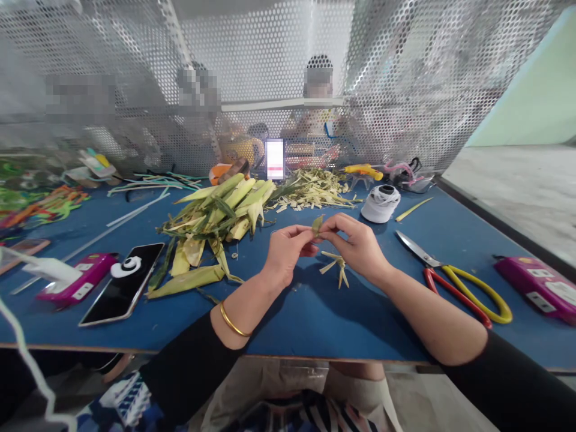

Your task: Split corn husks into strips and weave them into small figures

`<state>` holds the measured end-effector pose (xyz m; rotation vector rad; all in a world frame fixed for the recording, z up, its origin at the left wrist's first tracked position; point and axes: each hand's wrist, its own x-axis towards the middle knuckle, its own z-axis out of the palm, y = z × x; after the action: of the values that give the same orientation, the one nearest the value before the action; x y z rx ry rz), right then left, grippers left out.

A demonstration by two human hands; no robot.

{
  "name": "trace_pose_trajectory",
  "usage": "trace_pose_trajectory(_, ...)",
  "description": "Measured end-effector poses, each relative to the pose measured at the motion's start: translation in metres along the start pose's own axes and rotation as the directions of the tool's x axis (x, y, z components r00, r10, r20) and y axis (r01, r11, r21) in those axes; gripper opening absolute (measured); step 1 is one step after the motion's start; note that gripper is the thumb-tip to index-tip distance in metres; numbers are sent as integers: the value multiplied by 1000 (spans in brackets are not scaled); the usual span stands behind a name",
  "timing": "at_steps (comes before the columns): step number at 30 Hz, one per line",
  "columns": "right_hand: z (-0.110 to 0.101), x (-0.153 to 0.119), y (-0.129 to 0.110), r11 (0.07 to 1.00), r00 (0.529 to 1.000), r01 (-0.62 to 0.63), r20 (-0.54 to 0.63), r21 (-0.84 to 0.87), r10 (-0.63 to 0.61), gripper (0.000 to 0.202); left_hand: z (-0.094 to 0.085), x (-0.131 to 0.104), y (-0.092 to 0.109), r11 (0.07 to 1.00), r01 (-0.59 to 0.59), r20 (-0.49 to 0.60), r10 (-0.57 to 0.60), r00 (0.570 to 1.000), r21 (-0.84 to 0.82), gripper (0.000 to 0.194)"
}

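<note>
Over the middle of the blue table, my left hand (290, 249) and my right hand (353, 240) meet at the fingertips. Both are closed in a pinch on one small piece of green corn husk (317, 224), which sticks up between them. Just below my right hand lies a small star-shaped bundle of pale husk strips (341, 267). To the left of my left hand is a heap of corn husks (225, 207), with one long husk (186, 282) at its front. Scissors with red and yellow handles (450, 276) lie spread to the right of my right forearm.
Behind my hands are a pile of cut husk bits (315, 187) and a white spool of thread (380, 204). A phone (123, 285) and a magenta power strip (81, 279) lie at left, another magenta strip (540, 285) at right. A perforated metal screen (270, 54) bounds the back; people sit beyond.
</note>
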<state>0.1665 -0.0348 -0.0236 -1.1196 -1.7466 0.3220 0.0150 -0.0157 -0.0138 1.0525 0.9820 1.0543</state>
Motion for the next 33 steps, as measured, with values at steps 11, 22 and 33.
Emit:
trace_pose_trajectory(11,4,-1,5,968,980,-193,-19,158,198,9,2,0,-4,975,-163,14,163,987,152,5)
trace_pose_trajectory(22,-1,0,2,997,999,-36,-29,75,38,7,-1,1,-2,999,-46,42,45,998,7,17)
trace_pose_trajectory(33,3,-2,2,972,984,-173,-24,162,179,11,1,0,-2,998,-59,7,59,998,32,7)
